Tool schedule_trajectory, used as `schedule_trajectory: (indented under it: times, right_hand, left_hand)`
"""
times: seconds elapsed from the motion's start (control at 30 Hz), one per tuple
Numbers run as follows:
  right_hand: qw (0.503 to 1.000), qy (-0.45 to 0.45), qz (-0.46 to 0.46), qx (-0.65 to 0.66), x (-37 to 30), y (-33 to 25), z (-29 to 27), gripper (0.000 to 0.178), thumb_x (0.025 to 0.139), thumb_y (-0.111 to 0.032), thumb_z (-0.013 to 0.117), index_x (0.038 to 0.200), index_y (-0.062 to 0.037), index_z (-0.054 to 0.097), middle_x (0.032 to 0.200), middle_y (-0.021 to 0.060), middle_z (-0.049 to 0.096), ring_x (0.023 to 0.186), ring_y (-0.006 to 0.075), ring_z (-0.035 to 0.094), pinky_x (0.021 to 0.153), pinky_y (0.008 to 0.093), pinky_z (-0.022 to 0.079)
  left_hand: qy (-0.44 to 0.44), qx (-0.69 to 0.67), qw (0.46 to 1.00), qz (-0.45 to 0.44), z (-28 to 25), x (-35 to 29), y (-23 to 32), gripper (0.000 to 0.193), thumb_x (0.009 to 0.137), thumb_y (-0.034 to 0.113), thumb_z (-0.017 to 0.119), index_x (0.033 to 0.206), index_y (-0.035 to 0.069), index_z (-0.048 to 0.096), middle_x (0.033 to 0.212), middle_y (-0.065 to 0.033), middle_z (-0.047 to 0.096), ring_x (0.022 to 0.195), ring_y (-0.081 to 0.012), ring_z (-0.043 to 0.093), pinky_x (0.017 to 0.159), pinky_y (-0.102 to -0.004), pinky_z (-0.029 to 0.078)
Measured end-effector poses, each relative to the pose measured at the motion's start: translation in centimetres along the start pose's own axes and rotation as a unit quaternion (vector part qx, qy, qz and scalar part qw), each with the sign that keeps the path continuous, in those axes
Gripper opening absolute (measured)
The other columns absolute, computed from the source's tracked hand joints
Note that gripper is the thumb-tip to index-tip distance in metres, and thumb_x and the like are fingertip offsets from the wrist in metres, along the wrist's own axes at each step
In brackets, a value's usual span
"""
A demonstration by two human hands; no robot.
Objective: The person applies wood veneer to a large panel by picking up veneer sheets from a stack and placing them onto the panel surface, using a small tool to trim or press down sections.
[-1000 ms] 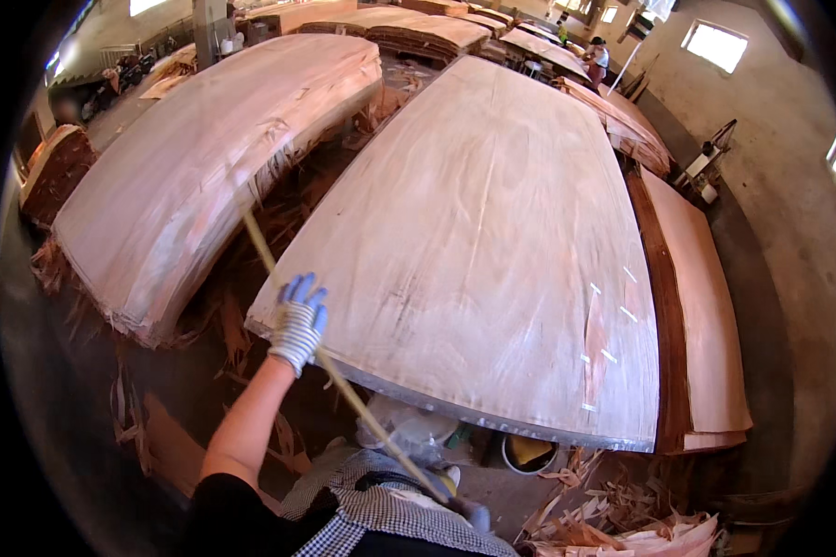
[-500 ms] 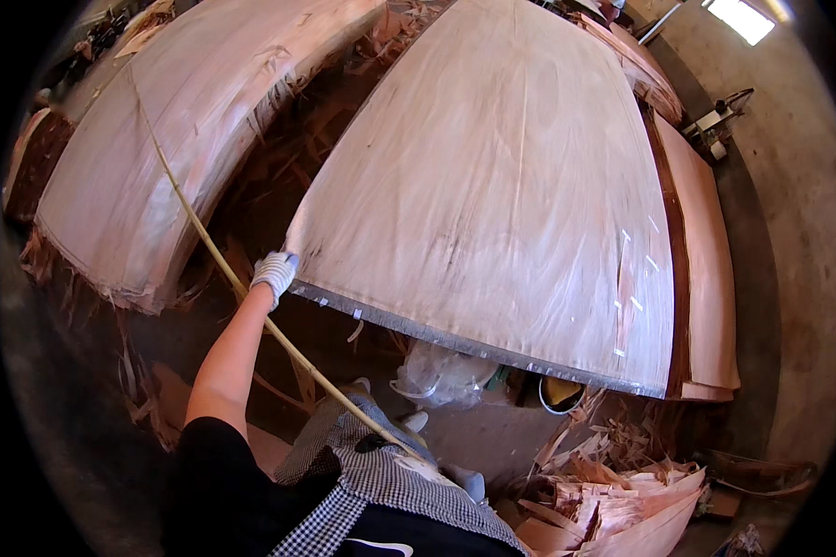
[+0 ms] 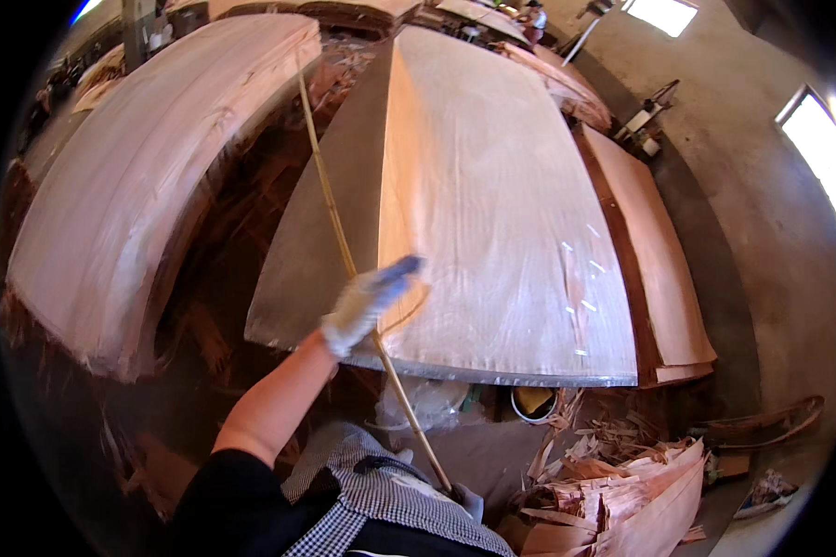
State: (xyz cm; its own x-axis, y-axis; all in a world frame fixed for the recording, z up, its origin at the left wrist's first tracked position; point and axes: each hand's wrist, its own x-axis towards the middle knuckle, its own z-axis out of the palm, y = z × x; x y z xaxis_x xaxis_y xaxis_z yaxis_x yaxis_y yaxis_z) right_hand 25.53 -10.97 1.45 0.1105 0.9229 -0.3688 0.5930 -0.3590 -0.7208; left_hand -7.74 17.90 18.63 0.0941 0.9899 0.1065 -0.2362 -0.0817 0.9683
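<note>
My left hand (image 3: 367, 306), in a striped white work glove, is closed on the near left corner of a large pale wood veneer sheet (image 3: 502, 204); its fingers are smeared by motion. The sheet's left side is folded back to the right, showing an orange strip of underside (image 3: 395, 186). A greyish surface (image 3: 320, 251) is uncovered beneath it. A long thin bamboo pole (image 3: 330, 200) slants under my left wrist, its far tip over the gap on the left. At the pole's near end by my apron is my gloved right hand (image 3: 471, 503), partly hidden, closed around it.
Another tall veneer stack (image 3: 149, 186) stands to the left, across a gap littered with scraps. More sheets (image 3: 655, 251) lie along the right side by the wall. A bucket (image 3: 534, 404), a clear plastic bag (image 3: 418, 404) and a torn veneer pile (image 3: 613, 501) lie near my feet.
My left hand has moved right, drawing the sheet's left corner up and over. The bamboo pole has swung rightward, and the view has shifted.
</note>
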Motion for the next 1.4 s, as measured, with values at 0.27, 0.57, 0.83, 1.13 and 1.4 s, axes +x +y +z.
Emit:
schedule_trajectory:
  times: [0.27, 0.57, 0.83, 1.13, 1.4]
  right_hand:
    - [0.982, 0.150, -0.006, 0.119, -3.7, -1.1, -2.3, 0.013, 0.079, -0.008, 0.065, 0.089, 0.0001, 0.062, 0.061, -0.0012, 0.054, 0.050, 0.0088, 0.046, 0.045, 0.0234, 0.038]
    - [0.980, 0.105, 0.132, 0.107, 2.3, -3.3, -3.9, 0.018, 0.077, -0.017, 0.068, 0.076, -0.0016, 0.058, 0.052, 0.0001, 0.049, 0.042, 0.0075, 0.043, 0.038, 0.0242, 0.032]
    - [0.936, 0.015, 0.079, 0.343, 15.0, -13.9, -4.2, 0.024, 0.078, -0.022, 0.068, 0.068, -0.0057, 0.053, 0.051, 0.0005, 0.048, 0.037, 0.0101, 0.041, 0.033, 0.0246, 0.030]
    - [0.880, -0.038, 0.103, 0.462, 18.7, -9.1, -20.9, 0.025, 0.082, -0.026, 0.064, 0.073, -0.0045, 0.056, 0.056, 0.0020, 0.051, 0.040, 0.0104, 0.042, 0.036, 0.0232, 0.032]
    - [0.871, 0.020, 0.070, 0.486, 25.7, 4.1, -41.5, 0.022, 0.084, -0.026, 0.060, 0.081, -0.0046, 0.060, 0.056, 0.0015, 0.051, 0.041, 0.0118, 0.045, 0.037, 0.0233, 0.035]
  left_hand:
    - [0.083, -0.430, 0.898, 0.035, -18.1, -9.9, -7.9, 0.039, 0.091, 0.020, 0.046, 0.120, -0.006, 0.047, 0.121, -0.0138, 0.053, 0.114, -0.0224, 0.046, 0.104, -0.0354, 0.030]
    - [0.290, -0.130, 0.934, -0.162, -18.8, -11.1, -13.8, 0.017, 0.077, 0.015, 0.064, 0.084, 0.000, 0.066, 0.081, -0.0052, 0.062, 0.074, -0.0129, 0.057, 0.066, -0.0250, 0.046]
    - [0.171, 0.249, 0.920, -0.248, -16.4, -8.0, -14.4, 0.029, 0.078, 0.026, 0.058, 0.084, -0.001, 0.068, 0.071, -0.0044, 0.063, 0.065, -0.0128, 0.056, 0.062, -0.0285, 0.046]
    - [0.201, 0.214, 0.908, -0.297, -3.9, -1.9, -19.5, 0.024, 0.075, 0.021, 0.060, 0.083, 0.001, 0.068, 0.073, -0.0048, 0.062, 0.063, -0.0149, 0.054, 0.060, -0.0284, 0.045]
    - [0.181, 0.070, 0.934, -0.301, 17.9, 5.9, -24.0, 0.026, 0.079, 0.021, 0.059, 0.092, 0.000, 0.064, 0.084, -0.0077, 0.064, 0.075, -0.0184, 0.058, 0.069, -0.0274, 0.046]
